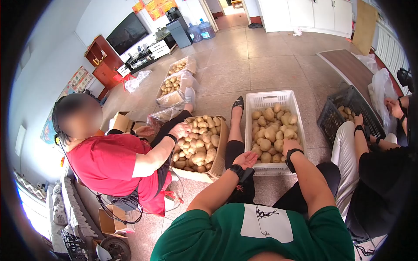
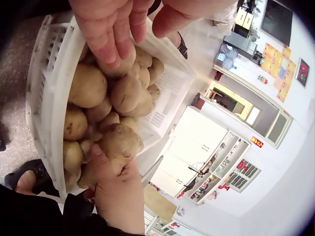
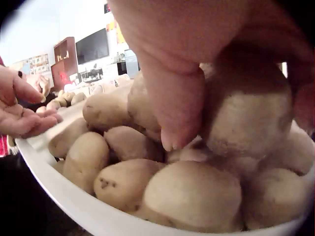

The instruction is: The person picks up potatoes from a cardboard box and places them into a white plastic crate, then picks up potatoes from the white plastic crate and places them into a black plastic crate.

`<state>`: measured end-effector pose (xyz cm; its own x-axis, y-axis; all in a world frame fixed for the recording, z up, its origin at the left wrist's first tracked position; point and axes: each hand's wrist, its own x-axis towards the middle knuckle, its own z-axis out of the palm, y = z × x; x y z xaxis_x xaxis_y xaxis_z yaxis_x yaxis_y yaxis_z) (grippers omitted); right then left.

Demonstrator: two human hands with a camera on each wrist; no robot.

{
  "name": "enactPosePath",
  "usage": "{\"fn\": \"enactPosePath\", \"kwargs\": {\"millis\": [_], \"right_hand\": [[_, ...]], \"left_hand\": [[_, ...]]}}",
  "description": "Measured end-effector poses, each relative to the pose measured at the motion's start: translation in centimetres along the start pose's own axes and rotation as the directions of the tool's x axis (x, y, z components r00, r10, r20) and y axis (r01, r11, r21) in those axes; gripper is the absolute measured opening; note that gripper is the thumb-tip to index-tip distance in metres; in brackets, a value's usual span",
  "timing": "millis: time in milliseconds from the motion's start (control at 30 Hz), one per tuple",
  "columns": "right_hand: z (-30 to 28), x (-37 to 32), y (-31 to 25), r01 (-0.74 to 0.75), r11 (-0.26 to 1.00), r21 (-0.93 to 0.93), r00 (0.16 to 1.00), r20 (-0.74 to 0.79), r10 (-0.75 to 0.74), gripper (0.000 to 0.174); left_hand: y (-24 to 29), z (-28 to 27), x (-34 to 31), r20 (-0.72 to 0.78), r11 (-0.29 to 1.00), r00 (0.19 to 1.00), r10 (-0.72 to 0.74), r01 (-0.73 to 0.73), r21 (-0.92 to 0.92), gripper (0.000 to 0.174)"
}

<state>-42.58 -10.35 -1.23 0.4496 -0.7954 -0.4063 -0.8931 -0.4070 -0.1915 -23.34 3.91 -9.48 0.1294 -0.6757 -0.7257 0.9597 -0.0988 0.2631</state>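
Observation:
A white plastic crate (image 1: pixel 275 170) full of potatoes (image 1: pixel 269 130) stands before me. My right hand (image 1: pixel 292 147) reaches into its near right part. In the right wrist view, thumb and fingers curl around a potato (image 3: pixel 251 115) resting among the others. My left hand (image 1: pixel 246 160) hovers palm up by the crate's near left side, its fingers loosely extended. Seen from the left wrist, nothing lies in that palm, and its fingertips (image 2: pixel 114 63) overlap a potato (image 2: pixel 88 86) and its neighbour near the rim.
At left, a person in red (image 1: pixel 117 156) reaches into a cardboard box (image 1: pixel 221 156) of potatoes. To the right, another person's hands are near a dark crate (image 1: pixel 363 104) with potatoes and a plastic bag (image 1: pixel 383 87). More potato boxes (image 1: pixel 190 65) stand further off on the tiled floor.

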Motion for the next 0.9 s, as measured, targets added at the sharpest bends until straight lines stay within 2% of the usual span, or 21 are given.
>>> {"fn": "enactPosePath", "kwargs": {"millis": [133, 200, 233, 300, 400, 467, 500, 600, 667, 767, 800, 867, 900], "right_hand": [[-2.9, -3.2, -1.8, -0.001, 0.996, 0.091, 1.0, -0.001, 0.001, 0.03], [-1.8, -2.1, -1.6, 0.164, 0.975, 0.148, 0.986, -0.063, -0.156, 0.04], [-1.0, -1.4, -1.5, 0.165, 0.975, 0.145, 0.986, -0.062, -0.158, 0.04], [0.2, -0.4, -1.5, 0.253, 0.928, 0.275, 0.965, -0.135, -0.224, 0.051], [-0.7, -1.6, -2.6, 0.318, 0.896, 0.311, 0.948, -0.128, -0.292, 0.05], [-0.2, -1.3, -2.9, 0.34, 0.885, 0.318, 0.94, -0.138, -0.312, 0.052], [0.2, -1.2, -3.0, 0.362, 0.873, 0.328, 0.932, -0.152, -0.329, 0.053], [0.9, -0.9, -3.3, 0.403, 0.823, 0.4, 0.915, -0.153, -0.374, 0.054], [1.3, -0.9, -3.3, 0.408, 0.817, 0.408, 0.911, -0.122, -0.394, 0.054], [2.0, -1.2, -3.3, 0.502, 0.773, 0.388, 0.865, -0.22, -0.451, 0.047], [1.6, -1.6, -3.4, 0.498, 0.78, 0.379, 0.867, -0.194, -0.459, 0.047], [1.2, -2.0, -3.7, 0.51, 0.746, 0.428, 0.855, -0.153, -0.496, 0.046], [1.3, -1.9, -3.6, 0.533, 0.665, 0.524, 0.835, -0.197, -0.515, 0.041]], "left_hand": [[-0.5, 0.2, -0.2, -0.011, 1.0, 1.0, 0.008, -0.008, -0.013, 0.031], [-0.9, 0.6, -0.5, -0.002, 1.0, 1.0, 0.011, -0.011, 0.0, 0.033], [-1.1, 0.9, -0.8, 0.002, 1.0, 1.0, 0.01, -0.01, 0.003, 0.034], [-1.5, 1.2, -1.0, 0.006, 1.0, 1.0, 0.011, -0.011, -0.002, 0.036], [-1.9, 1.6, -1.3, 0.082, 0.999, 0.996, -0.025, 0.021, 0.045, 0.037], [-2.3, 3.1, -2.5, 0.075, 0.997, 0.995, -0.073, 0.073, 0.007, 0.024], [-2.5, 3.8, -3.3, 0.072, 0.997, 0.994, -0.076, 0.077, -0.002, 0.024], [-2.6, 5.6, -5.2, 0.117, 0.995, 0.988, -0.1, 0.096, 0.04, 0.028], [-2.7, 5.9, -5.5, 0.234, 0.988, 0.962, -0.14, 0.121, 0.092, 0.034], [-3.0, 5.5, -4.4, 0.245, 0.99, 0.959, -0.141, 0.134, 0.046, 0.038], [-2.8, 5.4, -4.2, 0.26, 0.99, 0.955, -0.144, 0.14, 0.034, 0.039], [-2.4, 5.2, -4.1, 0.274, 0.991, 0.952, -0.134, 0.131, 0.028, 0.042], [-2.4, 5.2, -4.3, 0.283, 0.99, 0.951, -0.127, 0.14, -0.027, 0.045]]}}
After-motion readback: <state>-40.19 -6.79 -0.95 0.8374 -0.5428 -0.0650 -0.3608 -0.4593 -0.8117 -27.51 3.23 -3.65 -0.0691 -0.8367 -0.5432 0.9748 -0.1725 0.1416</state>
